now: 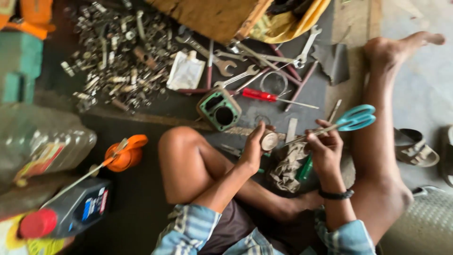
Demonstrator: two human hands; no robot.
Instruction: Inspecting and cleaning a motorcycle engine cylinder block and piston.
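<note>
Seated cross-legged, the person's left hand grips a small round metal piston steady at centre, while the right hand, at three o'clock, clasps teal-handled scissors, blades angled onto it.

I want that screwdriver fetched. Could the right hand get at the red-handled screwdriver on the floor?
Probably not yet: the right hand grips blue-handled scissors. The red-handled screwdriver lies uncovered beyond the metal cylinder.
</note>
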